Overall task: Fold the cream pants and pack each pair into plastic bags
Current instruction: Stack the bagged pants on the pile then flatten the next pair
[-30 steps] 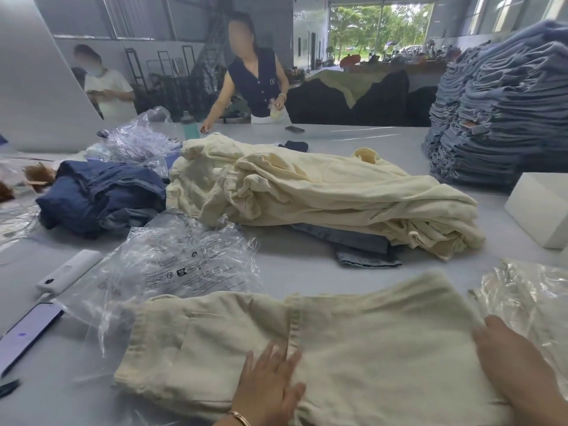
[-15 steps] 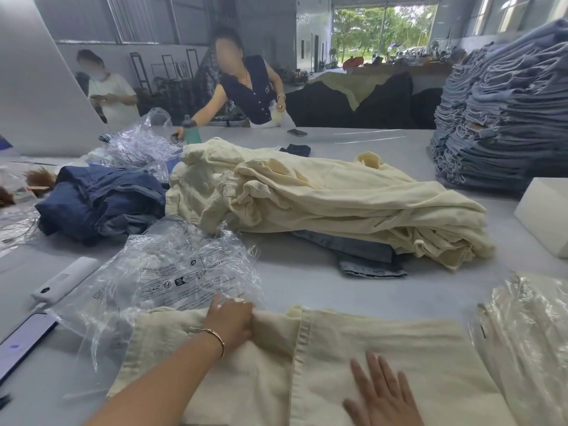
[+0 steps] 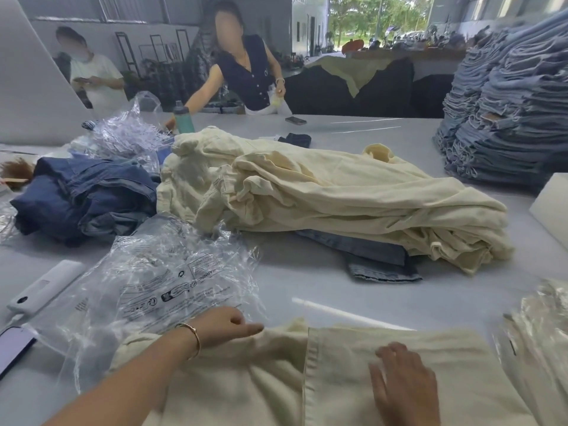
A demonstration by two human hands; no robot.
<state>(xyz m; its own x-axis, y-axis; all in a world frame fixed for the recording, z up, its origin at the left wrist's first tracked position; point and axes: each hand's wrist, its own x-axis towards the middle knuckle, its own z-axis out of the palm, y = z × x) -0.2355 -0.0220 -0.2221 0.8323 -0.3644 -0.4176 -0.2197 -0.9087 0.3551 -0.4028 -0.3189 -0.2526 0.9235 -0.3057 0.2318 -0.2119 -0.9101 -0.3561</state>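
Two hands on the folded cream cotton pants (image 3: 384, 373) at the near table (image 3: 307, 272) edge: left hand (image 3: 227, 325) pinches the far fold, right hand (image 3: 402, 379) lies flat, fingers apart. Risk: fold slumps if dragged toward the crinkled clear plastic bag (image 3: 159, 284) (loose fabric).

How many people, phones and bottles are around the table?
People across the table: 2 (one in a navy vest, one in a white shirt)
Phones: 2 (near, far)
Bottles: 1 (teal)
Total: 5
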